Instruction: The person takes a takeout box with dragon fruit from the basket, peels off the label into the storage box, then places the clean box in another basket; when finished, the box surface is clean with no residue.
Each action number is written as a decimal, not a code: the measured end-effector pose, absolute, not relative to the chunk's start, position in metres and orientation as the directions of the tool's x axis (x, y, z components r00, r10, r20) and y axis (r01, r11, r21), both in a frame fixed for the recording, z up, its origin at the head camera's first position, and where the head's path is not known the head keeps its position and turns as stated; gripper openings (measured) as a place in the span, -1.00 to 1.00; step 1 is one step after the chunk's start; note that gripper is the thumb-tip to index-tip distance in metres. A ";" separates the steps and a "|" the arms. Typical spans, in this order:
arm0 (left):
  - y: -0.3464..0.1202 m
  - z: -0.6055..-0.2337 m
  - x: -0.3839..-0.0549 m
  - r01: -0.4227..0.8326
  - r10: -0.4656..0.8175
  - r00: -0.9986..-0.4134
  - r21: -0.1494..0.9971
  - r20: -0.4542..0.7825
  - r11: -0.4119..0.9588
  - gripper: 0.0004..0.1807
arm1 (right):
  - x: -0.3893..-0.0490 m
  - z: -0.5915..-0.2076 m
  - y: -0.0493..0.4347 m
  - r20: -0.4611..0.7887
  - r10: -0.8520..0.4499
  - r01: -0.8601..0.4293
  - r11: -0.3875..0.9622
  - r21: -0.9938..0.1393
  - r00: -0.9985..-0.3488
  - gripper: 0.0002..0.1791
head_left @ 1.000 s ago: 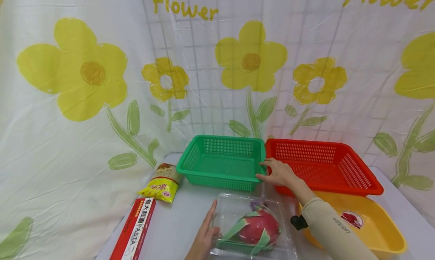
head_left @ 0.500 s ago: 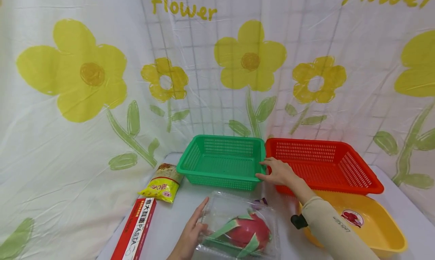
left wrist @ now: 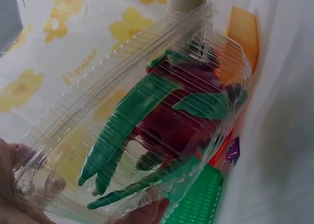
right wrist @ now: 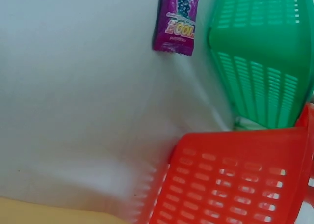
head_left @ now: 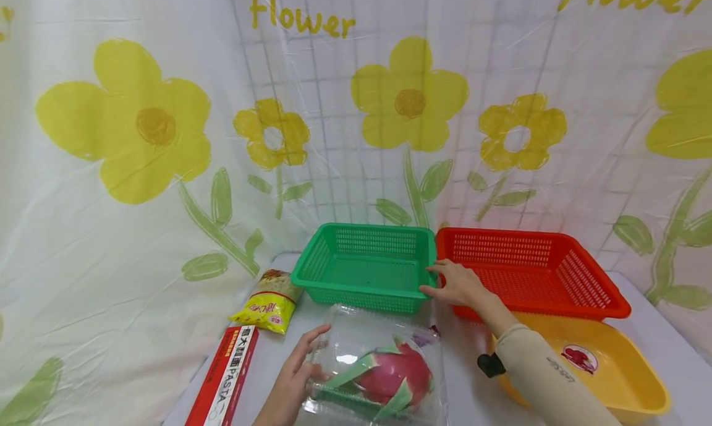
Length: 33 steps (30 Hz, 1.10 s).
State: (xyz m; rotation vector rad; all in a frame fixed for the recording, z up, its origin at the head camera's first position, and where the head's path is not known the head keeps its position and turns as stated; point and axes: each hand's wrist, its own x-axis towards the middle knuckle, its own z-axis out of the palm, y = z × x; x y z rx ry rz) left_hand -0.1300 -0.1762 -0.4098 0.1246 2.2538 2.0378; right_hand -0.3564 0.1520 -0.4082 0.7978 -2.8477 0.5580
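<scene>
My left hand (head_left: 295, 373) grips the left side of a clear plastic box (head_left: 342, 327). A red dragon fruit (head_left: 392, 376) with green leaf-like scales lies inside the box. In the left wrist view the box (left wrist: 73, 111) appears tilted, with fingers at its lower end and the dragon fruit (left wrist: 181, 121) showing through the ribbed wall. My right hand (head_left: 458, 284) rests at the right rim of a green basket (head_left: 361, 290), thumb and fingers apart, beside a red basket (head_left: 534, 311). Only a sliver of that hand shows at the right wrist view's edge.
A purple wrapped packet (right wrist: 179, 25) lies on the white table in front of the green basket. A yellow basin (head_left: 628, 376) stands under my right forearm. At left are a yellow food bag (head_left: 269, 302) and a red pasta box (head_left: 222, 373). A flowered curtain (head_left: 334, 191) hangs behind.
My left hand has moved left, carrying the clear box with the dragon fruit, and the box's far edge sits slightly farther away. My right hand stays at the green basket's rim.
</scene>
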 end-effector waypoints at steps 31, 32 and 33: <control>-0.193 -0.359 -0.240 0.268 0.054 -0.961 0.962 0.271 -0.052 -0.35 | -0.358 -0.406 0.154 0.171 -0.476 -0.505 0.803 -0.317 -0.863 -0.31; -0.194 -0.358 -0.245 0.265 0.049 -0.962 0.963 0.268 -0.056 -0.34 | -0.358 -0.404 0.153 0.172 -0.480 -0.510 0.799 -0.319 -0.860 -0.30; -0.195 -0.358 -0.250 0.263 0.044 -0.963 0.963 0.266 -0.063 -0.34 | -0.358 -0.403 0.152 0.175 -0.485 -0.515 0.797 -0.316 -0.857 -0.30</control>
